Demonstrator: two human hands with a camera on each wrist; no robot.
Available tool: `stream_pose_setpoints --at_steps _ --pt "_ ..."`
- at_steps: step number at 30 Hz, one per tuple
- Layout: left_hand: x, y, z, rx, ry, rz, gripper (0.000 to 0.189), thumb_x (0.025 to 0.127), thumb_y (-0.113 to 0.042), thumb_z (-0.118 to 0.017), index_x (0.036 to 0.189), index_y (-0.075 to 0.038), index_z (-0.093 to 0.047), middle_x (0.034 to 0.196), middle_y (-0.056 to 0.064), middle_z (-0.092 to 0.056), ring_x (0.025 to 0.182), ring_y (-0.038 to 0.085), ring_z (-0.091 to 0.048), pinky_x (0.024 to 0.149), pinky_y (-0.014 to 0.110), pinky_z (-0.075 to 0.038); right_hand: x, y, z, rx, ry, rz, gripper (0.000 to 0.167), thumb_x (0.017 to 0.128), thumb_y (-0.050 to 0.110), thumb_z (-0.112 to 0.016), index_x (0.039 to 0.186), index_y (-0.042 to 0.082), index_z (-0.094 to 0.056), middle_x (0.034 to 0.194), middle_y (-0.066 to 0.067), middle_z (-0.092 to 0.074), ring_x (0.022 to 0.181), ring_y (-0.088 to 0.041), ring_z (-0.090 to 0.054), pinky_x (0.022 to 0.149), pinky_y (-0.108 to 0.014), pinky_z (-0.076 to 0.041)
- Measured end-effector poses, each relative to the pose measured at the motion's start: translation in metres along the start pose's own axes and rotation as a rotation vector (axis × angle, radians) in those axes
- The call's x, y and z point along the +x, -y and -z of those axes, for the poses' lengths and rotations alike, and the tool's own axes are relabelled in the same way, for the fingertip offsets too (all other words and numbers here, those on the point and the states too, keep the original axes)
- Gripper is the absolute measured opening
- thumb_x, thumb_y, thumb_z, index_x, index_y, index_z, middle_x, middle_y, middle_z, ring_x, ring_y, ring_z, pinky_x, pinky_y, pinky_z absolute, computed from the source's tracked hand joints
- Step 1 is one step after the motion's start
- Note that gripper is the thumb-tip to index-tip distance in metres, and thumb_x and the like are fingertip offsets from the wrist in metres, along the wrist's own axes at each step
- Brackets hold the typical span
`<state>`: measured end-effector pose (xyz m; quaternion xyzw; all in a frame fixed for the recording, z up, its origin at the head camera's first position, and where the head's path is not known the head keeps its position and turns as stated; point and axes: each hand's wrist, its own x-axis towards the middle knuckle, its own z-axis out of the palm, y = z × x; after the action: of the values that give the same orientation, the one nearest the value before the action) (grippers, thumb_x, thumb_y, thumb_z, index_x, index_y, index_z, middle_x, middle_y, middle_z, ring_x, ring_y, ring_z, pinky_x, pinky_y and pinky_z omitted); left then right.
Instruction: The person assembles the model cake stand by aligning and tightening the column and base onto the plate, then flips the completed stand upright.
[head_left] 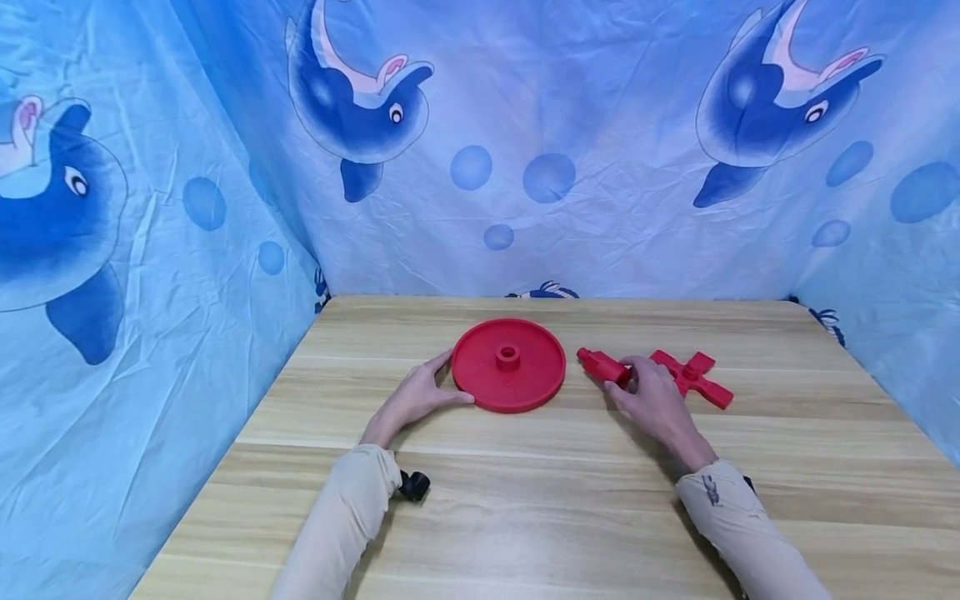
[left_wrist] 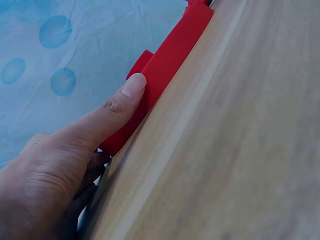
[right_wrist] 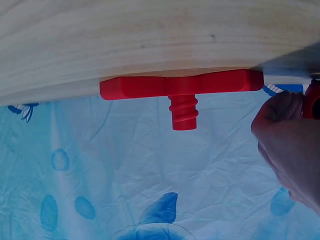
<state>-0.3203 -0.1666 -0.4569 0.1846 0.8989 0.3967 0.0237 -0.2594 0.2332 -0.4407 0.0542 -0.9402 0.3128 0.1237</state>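
A round red tray-like disc (head_left: 480, 383) with a raised rim and a short hollow hub (head_left: 507, 358) lies on the table. My left hand (head_left: 416, 398) grips its left edge, thumb on the near rim and fingers round the far side; in the left wrist view the thumb (left_wrist: 120, 97) presses the disc's side wall (left_wrist: 175, 50). To the right, my right hand (head_left: 656, 400) holds a red stepped post (head_left: 602, 365) by its thicker end, the narrow tip pointing left. Just beyond that hand lies a red cross-shaped base (head_left: 703, 385), whose threaded stud (right_wrist: 183, 112) shows in the right wrist view.
The light wooden table (head_left: 525, 500) ends at a back edge close behind the red parts. Blue dolphin-print cloth (head_left: 525, 225) hangs behind it and along both sides. A small black device (head_left: 414, 486) is worn at the left cuff.
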Motion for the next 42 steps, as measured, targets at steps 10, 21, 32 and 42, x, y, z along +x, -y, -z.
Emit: stream_pose_setpoints --at_steps 10,21,32,42 --pt "0.000 0.001 0.000 -0.010 0.005 0.002 0.109 0.077 -0.056 -0.089 0.163 -0.018 -0.036 0.160 0.005 -0.043 0.147 0.026 -0.037 0.119 0.051 -0.033 0.005 0.007 0.007 0.064 -0.049 -0.015 0.055 0.095 0.020 -0.076 0.139 -0.006 -0.055 0.121 -0.022 -0.057 0.112 -0.039 -0.049 0.096 -0.058 -0.048" --pt "0.002 0.002 0.001 -0.005 0.005 0.008 0.108 0.077 -0.056 -0.088 0.163 -0.018 -0.035 0.161 0.005 -0.042 0.147 0.024 -0.037 0.119 0.050 -0.033 0.017 0.018 0.011 0.124 -0.120 0.014 0.057 0.095 0.025 -0.077 0.140 -0.003 -0.057 0.122 -0.021 -0.060 0.113 -0.039 -0.055 0.092 -0.056 -0.051" --pt "0.001 0.003 0.000 -0.005 0.004 0.010 0.110 0.075 -0.060 -0.088 0.163 -0.020 -0.035 0.160 0.006 -0.043 0.146 0.024 -0.038 0.118 0.050 -0.034 0.035 0.042 -0.001 0.251 -0.101 0.115 0.049 0.095 0.023 -0.079 0.133 -0.003 -0.064 0.115 -0.018 -0.064 0.108 -0.036 -0.058 0.088 -0.049 -0.052" --pt "0.000 0.004 0.001 -0.014 0.003 0.011 0.110 0.075 -0.060 -0.088 0.163 -0.020 -0.036 0.160 0.005 -0.043 0.148 0.024 -0.037 0.119 0.050 -0.033 0.047 0.072 -0.018 0.300 -0.079 0.147 0.042 0.096 0.020 -0.076 0.130 -0.003 -0.066 0.114 -0.017 -0.065 0.108 -0.033 -0.058 0.088 -0.047 -0.052"
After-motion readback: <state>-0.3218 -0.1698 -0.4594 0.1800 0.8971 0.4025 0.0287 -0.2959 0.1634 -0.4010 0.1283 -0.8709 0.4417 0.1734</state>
